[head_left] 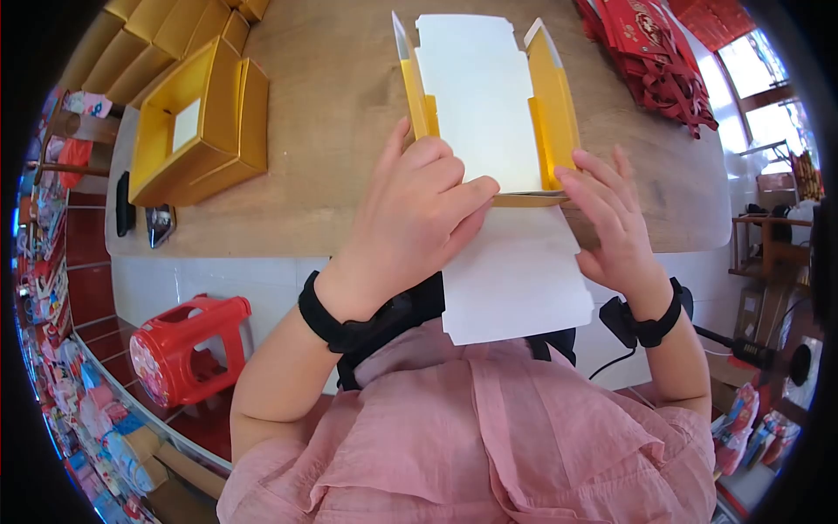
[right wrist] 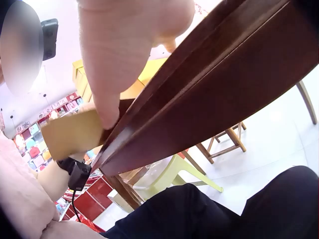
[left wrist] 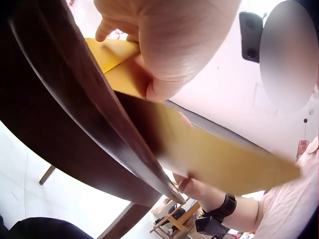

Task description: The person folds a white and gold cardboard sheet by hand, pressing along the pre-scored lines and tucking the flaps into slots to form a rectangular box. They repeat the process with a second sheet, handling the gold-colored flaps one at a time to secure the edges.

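A partly folded cardboard box, white inside and gold outside, lies on the table in front of me, its side walls standing up. Its white near flap hangs over the table edge towards my lap; the wrist views show that flap's gold outer face. My left hand grips the near left corner with bent fingers, the thumb side lying along the near crease. At the near right corner, my right hand touches the wall with loosely extended fingers, the thumb lower beside the flap.
A finished-looking gold box stands at left on the table, with more gold boxes behind it. Red bags lie at the far right. A dark phone-like object is near the left edge; a red stool stands below.
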Tool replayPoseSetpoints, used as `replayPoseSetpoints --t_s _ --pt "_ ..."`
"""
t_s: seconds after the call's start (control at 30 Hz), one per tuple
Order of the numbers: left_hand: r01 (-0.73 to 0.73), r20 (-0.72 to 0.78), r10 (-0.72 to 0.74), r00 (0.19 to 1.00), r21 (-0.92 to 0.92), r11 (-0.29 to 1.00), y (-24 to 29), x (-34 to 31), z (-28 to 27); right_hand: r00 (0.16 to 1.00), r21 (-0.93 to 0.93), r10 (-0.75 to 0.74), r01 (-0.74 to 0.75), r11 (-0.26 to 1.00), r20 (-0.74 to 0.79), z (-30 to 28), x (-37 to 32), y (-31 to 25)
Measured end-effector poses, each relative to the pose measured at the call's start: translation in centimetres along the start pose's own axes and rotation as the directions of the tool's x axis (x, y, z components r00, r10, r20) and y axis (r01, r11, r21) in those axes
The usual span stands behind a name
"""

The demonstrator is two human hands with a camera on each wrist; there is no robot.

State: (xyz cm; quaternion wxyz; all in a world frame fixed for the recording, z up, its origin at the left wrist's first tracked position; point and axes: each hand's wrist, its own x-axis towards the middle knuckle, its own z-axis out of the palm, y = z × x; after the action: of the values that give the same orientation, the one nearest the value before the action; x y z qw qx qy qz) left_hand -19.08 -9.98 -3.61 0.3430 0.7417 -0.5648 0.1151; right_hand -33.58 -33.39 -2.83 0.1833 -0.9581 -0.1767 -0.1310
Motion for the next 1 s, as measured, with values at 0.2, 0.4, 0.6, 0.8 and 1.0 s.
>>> replayPoseSetpoints --t_s 0.2,0.4,0.6,0.8,1.0 --pt "0.003 -0.006 -0.003 1.000 -0.063 0.998 -0.3 0.1 0.1 0.956 -0.050 0.015 -0.031 0.998 -0.293 2.5 0.8 0.3" --pt "-0.024 0.039 0.029 0.999 -0.120 0.992 -1.2 0.3 -0.7 0.959 0.032 0.073 -0.067 0.997 -0.275 1.8 1.4 0.0" --pt "0.039 0.173 0.026 0.985 -0.366 0.930 -2.4 0.1 -2.5 0.925 0.218 0.218 -0.153 0.964 -0.312 1.7 2.1 -0.3" --pt "0.013 0.118 0.028 0.993 -0.331 0.943 -1.8 -0.2 -2.8 0.946 0.185 0.209 -0.165 0.969 -0.248 1.1 1.8 0.0" --pt "-0.026 0.185 0.074 0.980 -0.247 0.969 -1.7 -0.5 -3.3 0.954 0.093 0.109 -0.086 0.992 -0.278 1.2 1.9 -0.2"
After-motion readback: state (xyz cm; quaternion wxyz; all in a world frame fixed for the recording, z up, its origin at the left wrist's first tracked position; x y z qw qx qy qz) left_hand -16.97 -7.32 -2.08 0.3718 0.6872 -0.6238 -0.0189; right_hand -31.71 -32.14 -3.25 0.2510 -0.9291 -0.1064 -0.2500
